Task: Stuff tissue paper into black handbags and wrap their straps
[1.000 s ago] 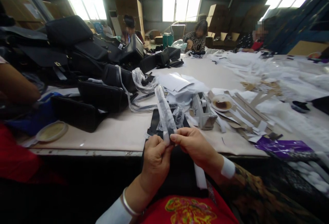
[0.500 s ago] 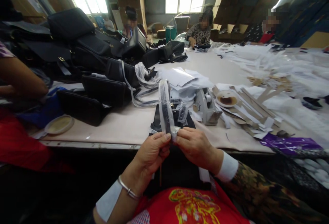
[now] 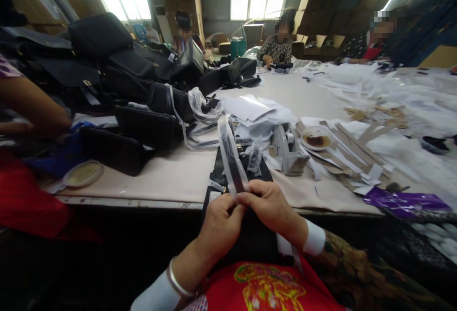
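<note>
A dark bag strap (image 3: 233, 161) in a clear plastic wrap arches up from a black bag (image 3: 262, 170) at the table's front edge. Both hands meet at the strap's near end. My left hand (image 3: 221, 223) is closed, its thumb and fingers pinching the wrapped strap from the left. From the right, my right hand (image 3: 269, 206) grips the same spot between thumb and bent forefinger. The fingertips cover the strap's end there. The bag's lower part hangs over the edge towards my lap.
A tape dispenser (image 3: 291, 151) stands right of the bag, near a dish of brown liquid (image 3: 316, 138) and cardboard strips. Black bags (image 3: 103, 63) are heaped at left, behind another shallow dish (image 3: 84, 174). Co-workers sit around the table; one arm (image 3: 32, 96) reaches in at left.
My left hand has rolled over, its back now facing up, and moved slightly right. My right hand has shifted its fingers onto the strap's end. The strap now leans left at the top.
</note>
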Tool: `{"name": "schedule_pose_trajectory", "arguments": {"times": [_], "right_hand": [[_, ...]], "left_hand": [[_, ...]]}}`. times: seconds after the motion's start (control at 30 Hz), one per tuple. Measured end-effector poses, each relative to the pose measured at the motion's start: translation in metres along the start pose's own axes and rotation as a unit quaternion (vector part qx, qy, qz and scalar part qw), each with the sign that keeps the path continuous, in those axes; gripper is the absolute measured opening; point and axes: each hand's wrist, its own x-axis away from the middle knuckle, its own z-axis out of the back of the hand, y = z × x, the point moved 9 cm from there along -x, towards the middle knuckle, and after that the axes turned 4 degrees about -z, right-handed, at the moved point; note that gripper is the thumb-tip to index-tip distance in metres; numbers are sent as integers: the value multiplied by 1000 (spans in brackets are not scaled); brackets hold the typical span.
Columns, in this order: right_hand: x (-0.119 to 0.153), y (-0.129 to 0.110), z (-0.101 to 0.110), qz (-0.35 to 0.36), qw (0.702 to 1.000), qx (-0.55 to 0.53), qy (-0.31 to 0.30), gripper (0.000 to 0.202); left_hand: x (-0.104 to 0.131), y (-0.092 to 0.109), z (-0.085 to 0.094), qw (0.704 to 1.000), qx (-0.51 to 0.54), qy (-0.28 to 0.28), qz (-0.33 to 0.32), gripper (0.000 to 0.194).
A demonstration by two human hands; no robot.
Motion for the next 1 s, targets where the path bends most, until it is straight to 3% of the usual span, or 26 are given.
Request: {"name": "schedule_pose_trajectory", "arguments": {"times": [0.03, 0.1, 0.17, 0.27, 0.37, 0.43, 0.53, 0.63, 0.7, 0.77, 0.87, 0.93, 1.0], "right_hand": [[2, -5, 2, 40, 999, 33, 3, 16], [8, -17, 5, 127, 987, 97, 6, 19], [15, -24, 4, 202, 969, 143, 7, 21], [22, -28, -2, 273, 942, 193, 14, 21], [25, -25, -3, 282, 936, 207, 26, 24], [21, -17, 3, 232, 960, 158, 18, 23], [12, 7, 3, 60, 994, -35, -86, 29], [12, 24, -7, -115, 944, -249, -181, 45], [13, 27, -11, -184, 911, -314, -191, 48], [14, 27, -14, -219, 902, -326, -178, 47], [15, 21, -9, -184, 938, -260, -136, 42], [16, 9, -4, -91, 978, -147, -119, 32], [19, -7, -1, 39, 995, -3, -95, 22]], "left_hand": [[-1, -5, -1, 995, 83, -31, 49, 23], [-2, -10, -3, 958, 249, -69, 125, 36], [-4, -11, -3, 928, 333, -64, 152, 40], [-8, -17, -5, 932, 326, -19, 155, 37], [-7, -22, -5, 944, 294, 53, 141, 33], [-7, -14, -2, 962, 242, 68, 103, 28], [-3, 9, 10, 994, 84, 68, 0, 19], [6, 31, 11, 992, -35, 46, -116, 13], [12, 38, 6, 983, -58, 14, -175, 16], [15, 39, 2, 977, -69, -14, -199, 21], [11, 26, 0, 987, -43, -68, -138, 17], [6, 9, -1, 993, 47, -101, -33, 22], [4, -7, -5, 977, 174, -98, 77, 38]]}}
